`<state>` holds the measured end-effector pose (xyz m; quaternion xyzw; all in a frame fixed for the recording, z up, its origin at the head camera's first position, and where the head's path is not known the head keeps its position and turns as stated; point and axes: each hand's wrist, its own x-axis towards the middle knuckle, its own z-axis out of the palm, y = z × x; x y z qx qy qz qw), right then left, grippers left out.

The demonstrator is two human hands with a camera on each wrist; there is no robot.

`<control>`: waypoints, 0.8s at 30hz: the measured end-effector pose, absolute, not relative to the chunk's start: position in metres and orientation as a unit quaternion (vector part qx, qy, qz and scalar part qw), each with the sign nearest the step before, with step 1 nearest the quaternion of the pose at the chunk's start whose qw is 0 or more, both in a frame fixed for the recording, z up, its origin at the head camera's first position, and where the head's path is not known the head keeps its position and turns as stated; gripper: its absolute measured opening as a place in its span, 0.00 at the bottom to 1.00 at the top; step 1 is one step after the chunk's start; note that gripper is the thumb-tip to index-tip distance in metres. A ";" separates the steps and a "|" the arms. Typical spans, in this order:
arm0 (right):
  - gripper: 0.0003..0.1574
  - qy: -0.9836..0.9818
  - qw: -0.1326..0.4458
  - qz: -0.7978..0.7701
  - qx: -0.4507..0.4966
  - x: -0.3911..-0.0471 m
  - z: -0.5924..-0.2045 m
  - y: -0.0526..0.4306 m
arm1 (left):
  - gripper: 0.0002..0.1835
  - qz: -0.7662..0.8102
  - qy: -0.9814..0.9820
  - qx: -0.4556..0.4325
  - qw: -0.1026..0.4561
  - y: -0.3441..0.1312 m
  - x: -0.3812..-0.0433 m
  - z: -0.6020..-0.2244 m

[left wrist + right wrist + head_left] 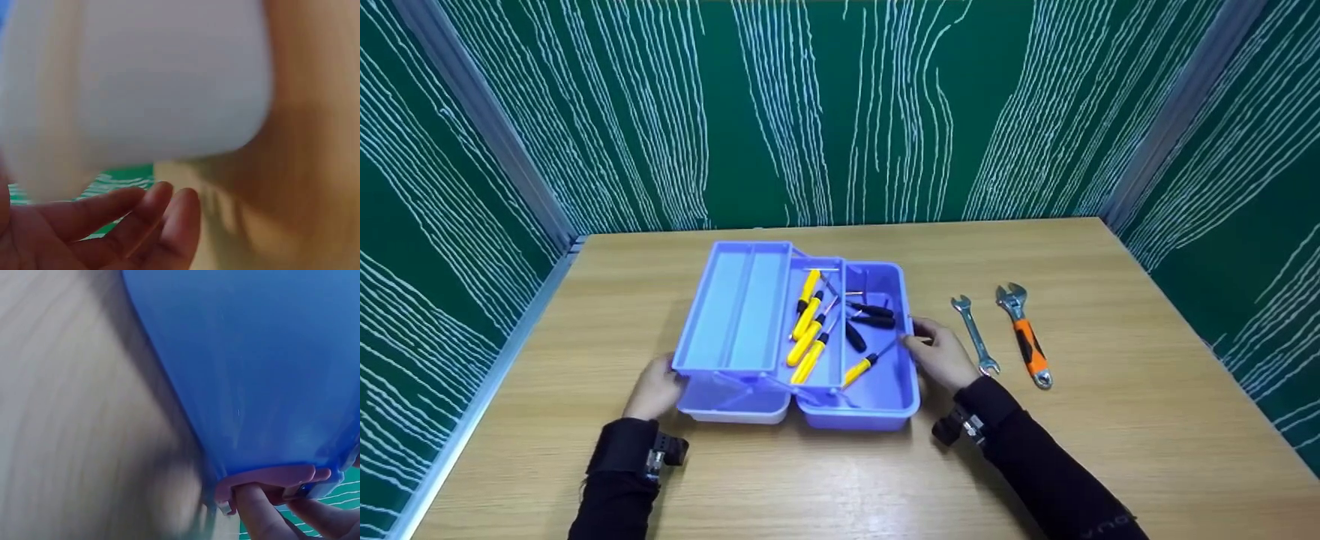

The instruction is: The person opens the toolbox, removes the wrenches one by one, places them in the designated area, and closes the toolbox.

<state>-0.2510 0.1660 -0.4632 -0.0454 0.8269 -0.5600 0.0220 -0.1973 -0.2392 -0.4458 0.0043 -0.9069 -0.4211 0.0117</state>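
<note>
A purple-blue cantilever toolbox (859, 421) stands opened out, its lid half at the left with a light blue two-channel tray (727, 307) above it. Several yellow-and-black screwdrivers (810, 358) lie in the middle tray. Black-handled tools (873, 321) and one yellow-and-black screwdriver (861, 370) show in the right half. My left hand (654, 388) is at the toolbox's left side; its fingers (152, 216) are loosely bent beside the blurred, whitish lid (174, 79). With my right hand (945, 355) I hold the toolbox's right wall, fingers at the pinkish latch (264, 477).
To the right of the toolbox lie a small open-end wrench (976, 336) and an adjustable wrench (1026, 336) with an orange-and-black handle. The wooden table (1147, 390) is bounded by green walls (840, 112) with white wavy lines.
</note>
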 end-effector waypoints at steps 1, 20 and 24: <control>0.29 0.827 0.023 -0.560 -0.044 -0.251 -0.463 0.166 | 0.21 -0.417 -0.909 -0.002 0.017 -0.238 -0.197 -0.449; 0.29 0.823 0.016 -0.567 -0.030 -0.252 -0.468 0.164 | 0.22 -0.412 -0.910 0.015 0.026 -0.235 -0.200 -0.439; 0.28 0.823 0.015 -0.567 -0.032 -0.252 -0.468 0.165 | 0.24 -0.438 -0.898 0.053 -0.002 -0.232 -0.200 -0.426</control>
